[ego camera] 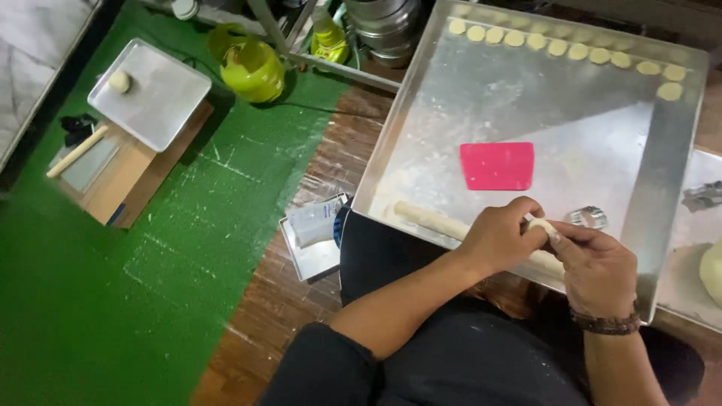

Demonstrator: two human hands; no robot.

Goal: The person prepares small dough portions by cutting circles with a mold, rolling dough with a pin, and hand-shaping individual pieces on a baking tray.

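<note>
Dough piece (540,225) pinched between left hand (498,239) and right hand (598,269) over the near edge of the metal tray (526,98); light, even fingertip pressure would likely shape it best. Rolling pin (432,219) lies beneath the hands; pink scraper (497,165) mid-tray, round cutter (588,217) just beside, finished discs (560,47) along the far edge.

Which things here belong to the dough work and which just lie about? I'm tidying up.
In use: left hand, right hand, dough piece, big tray, dough discs, rolling pin, round cutter.

Lying about: pink scraper, yellow jug, small tray.
</note>
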